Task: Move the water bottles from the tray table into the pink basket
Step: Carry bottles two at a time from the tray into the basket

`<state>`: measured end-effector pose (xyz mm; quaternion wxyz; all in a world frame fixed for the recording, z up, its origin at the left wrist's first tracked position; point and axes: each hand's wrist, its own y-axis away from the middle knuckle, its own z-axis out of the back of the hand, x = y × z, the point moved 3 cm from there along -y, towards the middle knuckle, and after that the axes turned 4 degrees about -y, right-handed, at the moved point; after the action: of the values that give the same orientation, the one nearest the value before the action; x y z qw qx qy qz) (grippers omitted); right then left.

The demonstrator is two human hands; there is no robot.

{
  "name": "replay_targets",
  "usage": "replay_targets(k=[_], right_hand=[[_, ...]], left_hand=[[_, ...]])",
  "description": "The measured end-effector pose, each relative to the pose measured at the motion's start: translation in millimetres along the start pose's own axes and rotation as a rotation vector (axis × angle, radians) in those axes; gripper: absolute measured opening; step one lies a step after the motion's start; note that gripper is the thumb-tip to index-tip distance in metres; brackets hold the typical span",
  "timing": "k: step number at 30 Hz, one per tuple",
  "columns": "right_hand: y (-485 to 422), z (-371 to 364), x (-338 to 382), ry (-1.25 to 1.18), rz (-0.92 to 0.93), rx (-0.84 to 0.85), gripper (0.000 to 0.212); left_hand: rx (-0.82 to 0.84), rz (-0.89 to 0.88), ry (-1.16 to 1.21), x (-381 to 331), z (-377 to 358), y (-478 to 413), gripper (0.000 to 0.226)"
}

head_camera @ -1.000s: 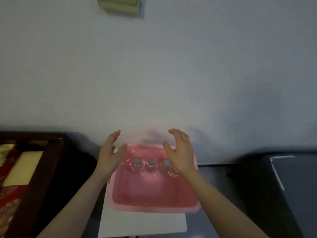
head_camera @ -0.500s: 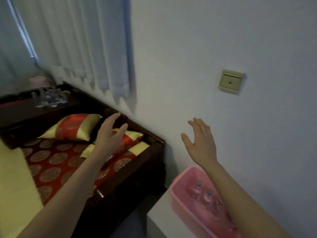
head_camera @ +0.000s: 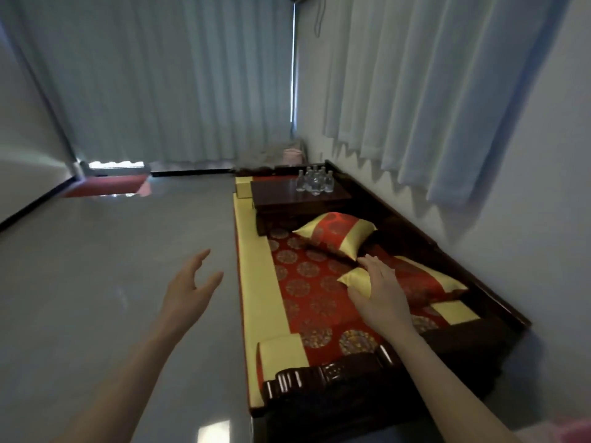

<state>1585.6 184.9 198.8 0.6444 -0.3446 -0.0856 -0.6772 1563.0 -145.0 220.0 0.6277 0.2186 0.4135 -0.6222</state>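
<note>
Several clear water bottles stand clustered on a dark wooden tray table at the far end of a low daybed. A sliver of the pink basket shows at the bottom right corner. My left hand hovers open over the grey floor, fingers spread and holding nothing. My right hand is open above the red and gold cushions, also holding nothing. Both hands are far from the bottles.
The dark wooden daybed carries a red patterned mat and gold-and-red pillows. Pale curtains hang along the right and back walls. Glossy grey floor spreads to the left. A pink object sits beyond the table.
The view has swung left from the pink basket with its bottles to the daybed and tray table. Both open hands came away from the basket, which is almost out of frame.
</note>
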Motion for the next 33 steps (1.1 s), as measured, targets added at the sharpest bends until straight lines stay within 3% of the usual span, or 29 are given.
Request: replay_targets(k=[6, 12, 25, 33], right_hand=[[-45, -111, 90, -0.025, -0.037, 0.035, 0.058], [-124, -177, 172, 0.023, 0.045, 0.055, 0.058], [-333, -322, 248, -0.031, 0.056, -0.021, 0.056], [-476, -404, 265, -0.116, -0.088, -0.030, 0.057]], left_hand=[[-0.022, 0.056, -0.082, 102, 99, -67, 0.053], [-0.046, 0.027, -0.100, 134, 136, -181, 0.057], [-0.053, -0.043, -0.067, 220, 131, -403, 0.059], [0.013, 0.006, -0.025, 283, 124, -582, 0.059]])
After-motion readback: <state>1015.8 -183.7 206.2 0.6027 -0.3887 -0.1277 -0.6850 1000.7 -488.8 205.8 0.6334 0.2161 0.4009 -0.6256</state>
